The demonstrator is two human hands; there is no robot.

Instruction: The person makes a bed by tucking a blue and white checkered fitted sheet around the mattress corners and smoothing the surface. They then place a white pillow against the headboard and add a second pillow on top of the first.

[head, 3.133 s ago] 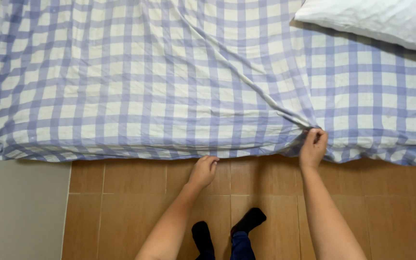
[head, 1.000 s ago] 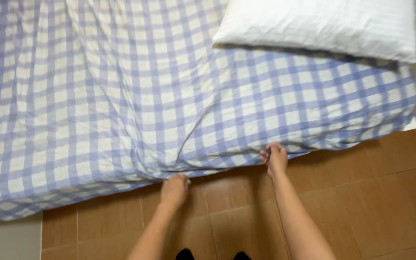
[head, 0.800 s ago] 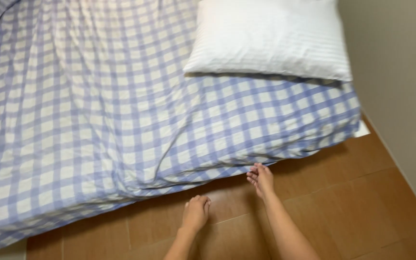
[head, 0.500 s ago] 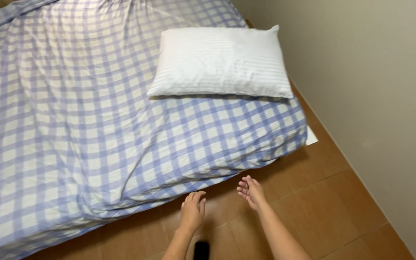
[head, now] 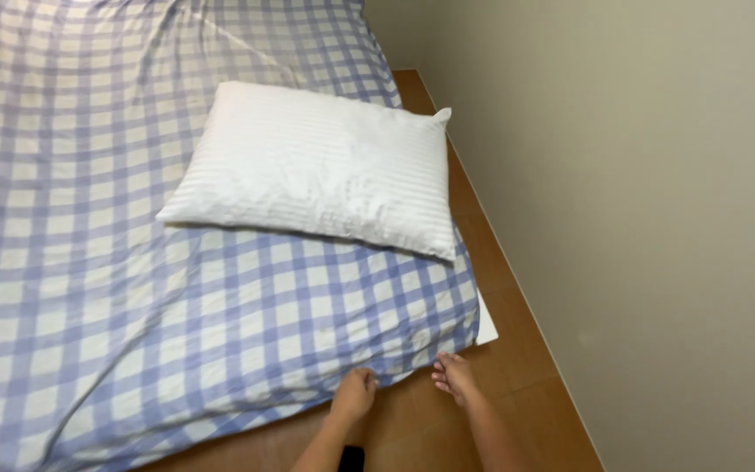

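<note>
A blue and white checked sheet (head: 176, 323) covers a low mattress on the floor. A white striped pillow (head: 325, 166) lies on it near the wall end. My left hand (head: 356, 393) is curled against the sheet's lower edge, its fingers tucked at the fabric. Just to the right, my right hand (head: 456, 378) hovers with fingers spread close to the sheet's corner; it holds nothing that I can see. A white mattress corner (head: 485, 319) sticks out from under the sheet beside my right hand.
A wooden floor (head: 517, 367) runs in a narrow strip between the mattress and a plain beige wall (head: 640, 218) on the right. A dark sock tip (head: 351, 457) shows at the bottom edge.
The view has swung right along the bed towards the pillow end and the wall. Both hands moved along the sheet's edge to its corner; my right hand let go of the fabric.
</note>
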